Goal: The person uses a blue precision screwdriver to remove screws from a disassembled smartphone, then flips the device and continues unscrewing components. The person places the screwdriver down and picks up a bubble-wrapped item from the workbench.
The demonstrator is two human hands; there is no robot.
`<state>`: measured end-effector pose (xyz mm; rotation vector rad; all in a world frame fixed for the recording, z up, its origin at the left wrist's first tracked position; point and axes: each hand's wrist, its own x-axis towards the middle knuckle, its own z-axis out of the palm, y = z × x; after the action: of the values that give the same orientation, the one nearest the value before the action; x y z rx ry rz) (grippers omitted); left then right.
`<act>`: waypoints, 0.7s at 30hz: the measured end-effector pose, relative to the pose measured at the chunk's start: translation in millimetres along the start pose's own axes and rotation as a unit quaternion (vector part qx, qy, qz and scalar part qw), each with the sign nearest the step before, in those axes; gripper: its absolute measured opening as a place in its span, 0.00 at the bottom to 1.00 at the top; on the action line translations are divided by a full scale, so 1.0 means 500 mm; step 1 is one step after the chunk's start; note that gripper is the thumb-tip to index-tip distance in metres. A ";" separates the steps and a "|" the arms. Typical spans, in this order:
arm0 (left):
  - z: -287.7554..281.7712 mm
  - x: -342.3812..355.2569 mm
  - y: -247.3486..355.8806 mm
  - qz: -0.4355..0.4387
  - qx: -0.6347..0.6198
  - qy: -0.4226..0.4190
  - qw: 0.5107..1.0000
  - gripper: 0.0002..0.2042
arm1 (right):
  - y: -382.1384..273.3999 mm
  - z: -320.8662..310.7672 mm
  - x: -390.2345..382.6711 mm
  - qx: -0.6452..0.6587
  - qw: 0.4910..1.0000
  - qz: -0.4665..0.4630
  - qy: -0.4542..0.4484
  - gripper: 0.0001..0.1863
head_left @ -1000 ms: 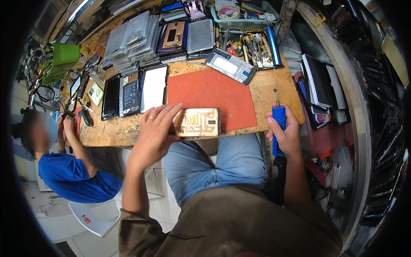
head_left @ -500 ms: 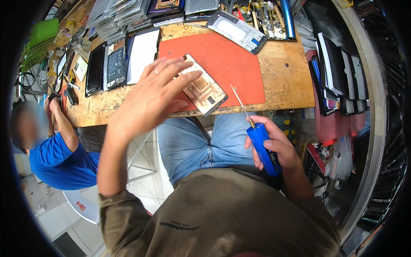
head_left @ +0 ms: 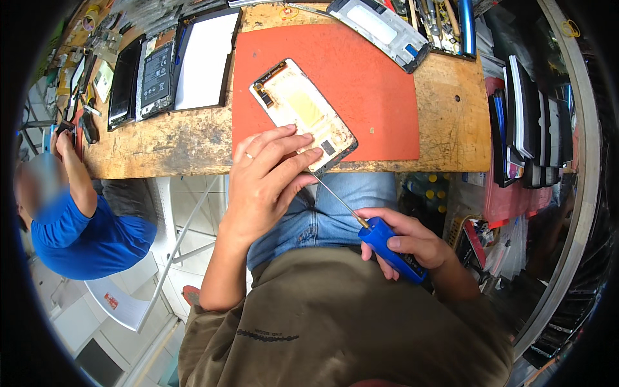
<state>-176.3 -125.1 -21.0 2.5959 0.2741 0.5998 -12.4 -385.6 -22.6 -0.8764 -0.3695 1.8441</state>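
A bare phone panel [head_left: 308,103] lies slanted on the orange mat [head_left: 361,77], its pale inner side up and its lower corner over the table's front edge. My left hand [head_left: 267,177] rests its fingers on the panel's lower left part, with the thumb down at the near edge, closed on it. In my right hand [head_left: 412,242] is a blue handheld electric tool [head_left: 387,245] with a long thin metal shaft. That shaft points up and left, its tip at the panel's near edge beside my left thumb. Whether the tip touches the panel is hard to tell.
A grey phone frame [head_left: 380,32] lies at the mat's far right corner. To the left are a white-faced panel [head_left: 206,58], an opened phone with its battery [head_left: 157,77] and a dark phone [head_left: 126,84]. A person in a blue shirt [head_left: 90,232] sits at far left.
My left hand has come down from above the panel onto its near left edge. The tool has moved left, bringing its tip to the panel. The view has shifted.
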 end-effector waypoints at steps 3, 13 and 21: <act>0.003 0.002 -0.002 0.014 0.012 0.016 1.000 0.18 | -0.009 0.003 -0.004 0.022 1.000 0.015 0.009 0.35; 0.008 0.001 -0.004 0.018 0.015 0.028 0.999 0.18 | -0.019 0.004 -0.004 0.030 0.999 0.023 0.017 0.36; 0.010 -0.002 -0.003 0.006 0.010 0.026 1.000 0.19 | -0.011 0.005 -0.005 0.044 0.999 0.019 0.027 0.36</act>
<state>-174.8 -125.9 -26.1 2.6060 0.2828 0.6722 -9.8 -384.9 -16.7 -0.8758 -0.2389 1.8538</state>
